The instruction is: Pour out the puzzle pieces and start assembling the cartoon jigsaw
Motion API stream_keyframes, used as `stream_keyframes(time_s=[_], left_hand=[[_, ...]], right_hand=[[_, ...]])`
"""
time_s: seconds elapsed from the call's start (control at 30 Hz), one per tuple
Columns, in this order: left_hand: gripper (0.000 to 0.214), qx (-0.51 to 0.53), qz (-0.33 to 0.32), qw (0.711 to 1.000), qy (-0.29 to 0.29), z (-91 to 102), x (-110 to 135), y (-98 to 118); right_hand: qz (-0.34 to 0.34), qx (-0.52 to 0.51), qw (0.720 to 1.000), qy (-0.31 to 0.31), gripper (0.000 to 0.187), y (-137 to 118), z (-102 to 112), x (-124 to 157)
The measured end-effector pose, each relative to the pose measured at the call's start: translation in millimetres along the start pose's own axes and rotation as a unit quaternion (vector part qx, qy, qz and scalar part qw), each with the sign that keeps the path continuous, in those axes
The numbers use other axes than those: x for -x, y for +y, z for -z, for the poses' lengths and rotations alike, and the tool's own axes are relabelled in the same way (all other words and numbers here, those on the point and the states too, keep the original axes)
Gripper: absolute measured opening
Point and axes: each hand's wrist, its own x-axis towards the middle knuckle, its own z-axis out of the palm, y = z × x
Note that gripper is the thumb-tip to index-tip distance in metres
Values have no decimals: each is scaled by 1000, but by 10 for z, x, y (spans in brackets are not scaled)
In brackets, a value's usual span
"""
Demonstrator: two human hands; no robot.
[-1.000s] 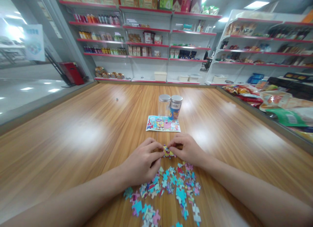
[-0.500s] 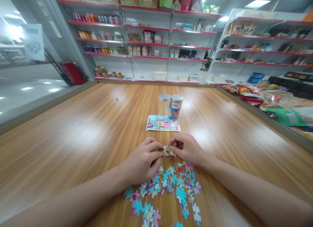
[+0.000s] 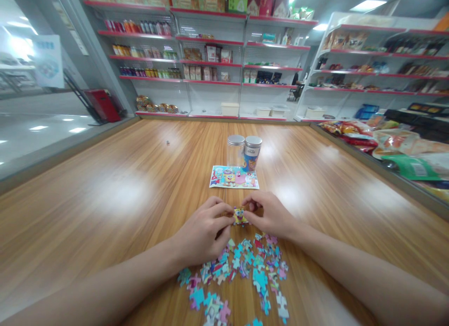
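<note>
A small joined patch of yellow jigsaw puzzle pieces [image 3: 240, 216] showing a cartoon face lies on the wooden table between my hands. My left hand [image 3: 210, 228] has its fingers closed at the patch's left edge. At the right edge, thumb and fingertips of my right hand [image 3: 267, 214] pinch the patch. Loose jigsaw pieces [image 3: 260, 278], mostly blue, pink and white, are scattered on the near side, some of them partly behind my left hand. Just beyond my hands lies a colourful cartoon picture sheet [image 3: 234, 177].
Two lidded jars stand behind the sheet: a clear jar [image 3: 235, 150] and a blue-labelled jar [image 3: 252, 154]. Far left on the table [image 3: 105, 195] lies a tiny object [image 3: 168, 142]. Packaged goods [image 3: 410, 167] line the right side. Stocked shelves [image 3: 210, 40] stand at the back.
The right fingertips have shifted slightly over the yellow patch, and more of the cartoon face shows, with both eyes visible. The loose pieces, sheet and jars stay put.
</note>
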Motion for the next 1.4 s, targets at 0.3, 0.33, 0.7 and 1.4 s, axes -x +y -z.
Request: stream_keyframes(time_s=[0.3, 0.33, 0.7, 1.4], left_hand=[[20, 3, 34, 999, 2, -25, 25, -49], [24, 4, 40, 999, 2, -31, 26, -59], [25, -1, 45, 999, -5, -41, 18, -94], [19, -2, 29, 1000, 11, -53, 4, -81]], right_hand=[[62, 56, 996, -44, 25, -16, 107, 40], [62, 56, 996, -44, 25, -14, 103, 40], [54, 51, 996, -48, 24, 2, 85, 33], [59, 37, 997, -41, 28, 32, 87, 35]])
